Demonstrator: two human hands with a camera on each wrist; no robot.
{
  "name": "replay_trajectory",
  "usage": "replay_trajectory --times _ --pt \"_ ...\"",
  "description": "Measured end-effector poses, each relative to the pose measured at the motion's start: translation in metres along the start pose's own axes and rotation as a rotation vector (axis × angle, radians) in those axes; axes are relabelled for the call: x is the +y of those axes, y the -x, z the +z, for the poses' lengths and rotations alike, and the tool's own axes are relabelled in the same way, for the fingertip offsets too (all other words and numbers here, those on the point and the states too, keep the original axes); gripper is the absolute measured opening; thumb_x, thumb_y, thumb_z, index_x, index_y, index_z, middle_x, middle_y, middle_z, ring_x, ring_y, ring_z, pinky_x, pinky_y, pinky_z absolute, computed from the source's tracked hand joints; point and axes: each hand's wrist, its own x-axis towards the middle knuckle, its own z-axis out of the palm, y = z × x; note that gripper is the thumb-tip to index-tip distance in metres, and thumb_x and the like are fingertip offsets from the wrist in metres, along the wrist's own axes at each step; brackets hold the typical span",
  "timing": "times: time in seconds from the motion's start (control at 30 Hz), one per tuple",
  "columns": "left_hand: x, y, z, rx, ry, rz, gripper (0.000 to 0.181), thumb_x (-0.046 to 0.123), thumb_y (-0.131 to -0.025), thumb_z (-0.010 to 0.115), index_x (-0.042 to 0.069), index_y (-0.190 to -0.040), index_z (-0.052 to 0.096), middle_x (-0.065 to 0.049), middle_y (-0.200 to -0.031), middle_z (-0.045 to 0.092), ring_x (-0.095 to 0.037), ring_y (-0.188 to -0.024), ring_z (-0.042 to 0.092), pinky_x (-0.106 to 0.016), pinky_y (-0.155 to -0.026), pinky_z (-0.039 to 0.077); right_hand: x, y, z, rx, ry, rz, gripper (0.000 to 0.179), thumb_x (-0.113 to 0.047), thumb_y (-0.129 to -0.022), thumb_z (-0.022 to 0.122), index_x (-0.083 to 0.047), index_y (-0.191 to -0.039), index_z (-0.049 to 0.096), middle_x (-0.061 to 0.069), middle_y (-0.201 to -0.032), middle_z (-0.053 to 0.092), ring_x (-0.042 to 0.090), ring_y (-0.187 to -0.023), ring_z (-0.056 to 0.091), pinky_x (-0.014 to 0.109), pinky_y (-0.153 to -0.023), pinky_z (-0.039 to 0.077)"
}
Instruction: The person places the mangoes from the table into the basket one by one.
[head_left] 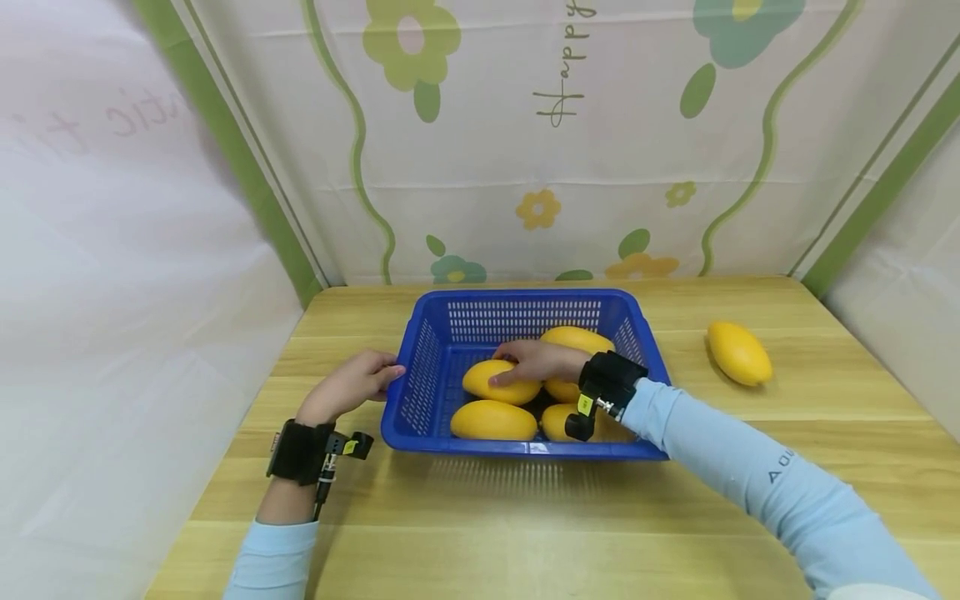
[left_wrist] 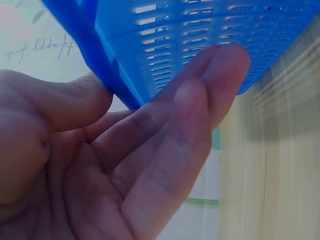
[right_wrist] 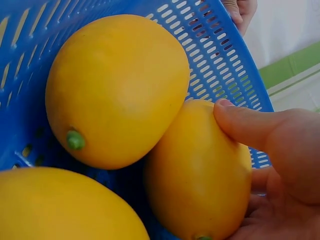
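Observation:
A blue plastic basket (head_left: 517,295) with slotted walls stands on the table, several yellow mangoes inside it. My left hand (head_left: 351,385) holds its left rim, thumb on top and fingers beneath along the outer wall (left_wrist: 200,30). Inside the basket, my right hand (head_left: 534,363) grips a mango (head_left: 478,380), its thumb lying across the fruit's side in the right wrist view. Another mango (head_left: 493,421) lies in front of the held one. More sit to the right, one mango (head_left: 579,337) at the back and others partly hidden under my right wrist.
One loose mango (head_left: 738,353) lies on the wooden table (head_left: 480,533) to the right of the basket. A flower-printed cloth (head_left: 480,150) hangs behind the table, and white cloth with green bands closes off both sides.

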Motion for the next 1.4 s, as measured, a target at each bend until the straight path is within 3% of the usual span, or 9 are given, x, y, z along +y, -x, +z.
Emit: replay_trajectory --times 0.17,0.53,0.83,1.07,1.4 --pt "0.001 0.001 0.000 0.001 0.003 -0.001 0.036 0.012 -0.109 0.039 -0.014 -0.125 0.058 -0.022 -0.107 0.072 -0.028 -0.098 0.073 -0.042 -0.088 0.062 0.001 -0.002 0.002 -0.004 -0.008 0.003 0.056 -0.043 -0.096 0.065 -0.011 -0.141 0.052 0.010 -0.140 0.055 0.027 -0.127 0.051 0.048 -0.115 0.040" --pt "0.002 0.001 0.001 0.003 0.004 -0.005 0.036 0.012 -0.109 0.039 -0.013 -0.125 0.058 -0.022 -0.107 0.072 -0.027 -0.096 0.073 -0.042 -0.087 0.062 0.003 -0.005 0.004 0.008 0.009 -0.028 0.052 -0.038 -0.095 0.067 -0.008 -0.136 0.058 0.008 -0.132 0.062 0.023 -0.115 0.057 0.045 -0.107 0.046" --pt "0.001 0.001 0.001 -0.005 0.016 -0.002 0.037 0.012 -0.109 0.038 -0.014 -0.126 0.056 -0.023 -0.109 0.071 -0.029 -0.099 0.073 -0.042 -0.089 0.062 0.000 -0.002 0.003 0.035 -0.007 -0.003 0.051 -0.037 -0.095 0.067 -0.010 -0.138 0.057 0.010 -0.139 0.058 0.026 -0.127 0.053 0.048 -0.114 0.042" --pt "0.004 0.000 0.002 -0.010 0.012 -0.003 0.037 0.013 -0.109 0.038 -0.014 -0.128 0.056 -0.024 -0.110 0.071 -0.031 -0.101 0.072 -0.043 -0.089 0.061 0.000 0.002 -0.004 0.051 -0.057 -0.056 0.041 -0.029 -0.098 0.064 -0.007 -0.134 0.061 0.010 -0.133 0.063 0.026 -0.120 0.057 0.046 -0.111 0.045" --pt "0.004 0.002 0.002 -0.009 0.000 -0.012 0.037 0.013 -0.109 0.038 -0.013 -0.126 0.057 -0.021 -0.108 0.072 -0.028 -0.099 0.073 -0.043 -0.089 0.062 -0.002 0.007 -0.011 0.080 -0.121 -0.105 0.042 -0.016 -0.101 0.055 0.000 -0.140 0.053 0.016 -0.139 0.059 0.029 -0.125 0.056 0.041 -0.107 0.050"
